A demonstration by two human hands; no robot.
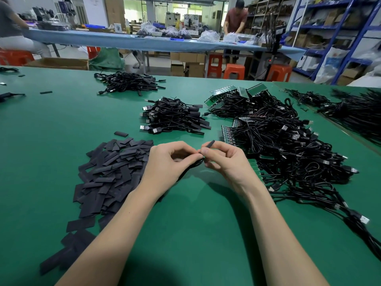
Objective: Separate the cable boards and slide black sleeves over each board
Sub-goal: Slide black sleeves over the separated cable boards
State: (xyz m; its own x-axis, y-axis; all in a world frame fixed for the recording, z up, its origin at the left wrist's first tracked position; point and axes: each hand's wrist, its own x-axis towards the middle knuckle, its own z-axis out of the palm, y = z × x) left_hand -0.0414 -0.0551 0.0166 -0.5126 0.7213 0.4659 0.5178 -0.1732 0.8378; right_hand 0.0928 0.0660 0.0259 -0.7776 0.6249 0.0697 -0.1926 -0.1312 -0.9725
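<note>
My right hand pinches a black sleeve between thumb and forefinger; left hand fingers curl round the cable right at the sleeve's mouth. I'd say the board may snag and buckle the sleeve.

green table: sleeve pile, cable heaps, board strips.

Two hands, left and right, over the surface. One sleeve pile at the left, too many to count. Two sleeved cable heaps mid-surface. Three orange stools beyond the far edge.
</note>
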